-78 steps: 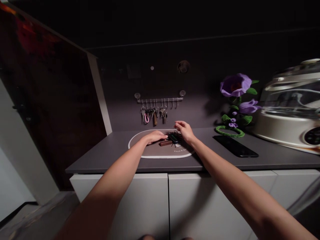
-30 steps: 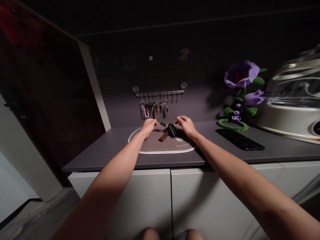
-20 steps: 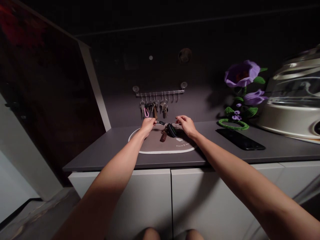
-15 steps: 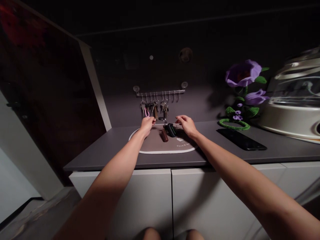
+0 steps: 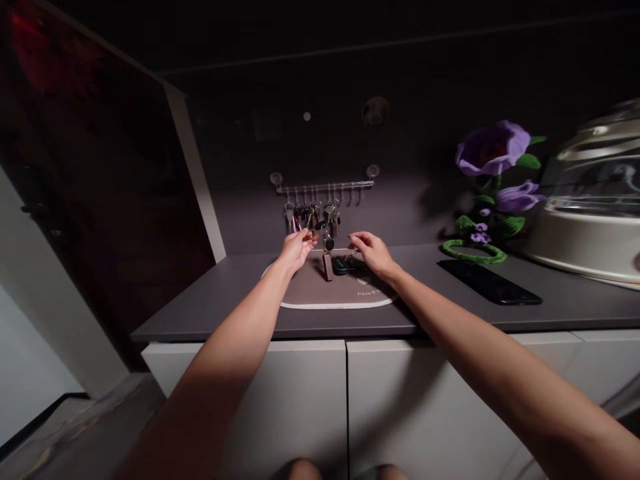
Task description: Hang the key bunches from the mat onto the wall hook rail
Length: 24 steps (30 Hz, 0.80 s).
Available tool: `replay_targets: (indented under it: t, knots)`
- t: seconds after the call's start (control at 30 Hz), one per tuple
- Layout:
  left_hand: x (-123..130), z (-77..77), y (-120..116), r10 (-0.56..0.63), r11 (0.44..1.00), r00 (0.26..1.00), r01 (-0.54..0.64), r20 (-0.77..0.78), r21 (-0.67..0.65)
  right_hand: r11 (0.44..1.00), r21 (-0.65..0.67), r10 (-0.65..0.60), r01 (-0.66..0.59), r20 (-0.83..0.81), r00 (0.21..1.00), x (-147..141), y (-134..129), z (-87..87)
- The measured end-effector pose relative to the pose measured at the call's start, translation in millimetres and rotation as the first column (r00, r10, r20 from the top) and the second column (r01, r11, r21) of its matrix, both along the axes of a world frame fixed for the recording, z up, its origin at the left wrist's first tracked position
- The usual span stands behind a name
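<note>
My left hand (image 5: 299, 251) is closed, its thumb and fingers pinching a bunch of keys (image 5: 329, 244) by its upper end. A brown oblong key tag (image 5: 327, 267) hangs from that bunch, just above the brown white-rimmed mat (image 5: 310, 293). Across from it, my right hand (image 5: 373, 253) hovers over the mat with its fingers curled together; what they grip, if anything, is too small to make out. Between the hands lies a dark rounded case (image 5: 341, 265), with a metal ring partly hidden near my right fingers. Several keys (image 5: 332, 213) hang from a clear hook rail (image 5: 325, 187) behind.
A black phone (image 5: 487, 283) lies on the dark counter (image 5: 195, 303) at the right. Behind it stand purple flowers (image 5: 495, 150) with a green ring base (image 5: 473, 251). A large cream appliance (image 5: 590, 240) fills the far right. White cabinet doors (image 5: 295, 400) are below.
The brown tag has swung from lying tilted to hanging upright as my left hand lifted the bunch slightly. My right hand has barely moved. The view has shifted a little.
</note>
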State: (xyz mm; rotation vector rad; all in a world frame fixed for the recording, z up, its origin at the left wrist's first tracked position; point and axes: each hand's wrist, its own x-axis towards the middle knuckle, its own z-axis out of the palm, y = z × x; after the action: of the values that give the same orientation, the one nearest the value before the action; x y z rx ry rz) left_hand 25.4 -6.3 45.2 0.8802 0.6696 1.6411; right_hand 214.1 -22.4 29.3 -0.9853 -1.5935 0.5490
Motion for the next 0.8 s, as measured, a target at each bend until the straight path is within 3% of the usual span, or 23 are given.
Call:
replay_targets:
  t: [0.17,0.47,0.8]
  knots:
    - [4.6,2.6,-5.4,-0.095,0.995,0.992,0.093,0.078,0.037,0.993,0.11,0.031,-0.031,0.002,1.0,-6.3,-7.6,1.0]
    - [14.4,0.9,-11.8,-0.179,0.983,0.984,0.178,0.009,0.05,0.902,0.428,-0.138,0.053,0.17,0.976,-12.3,-19.3,3.8]
    - [27.1,-0.9,-22.0,-0.246,0.967,0.969,0.246,-0.007,0.064,0.819,0.566,-0.27,0.094,0.235,0.934,-17.8,-15.9,-1.3]
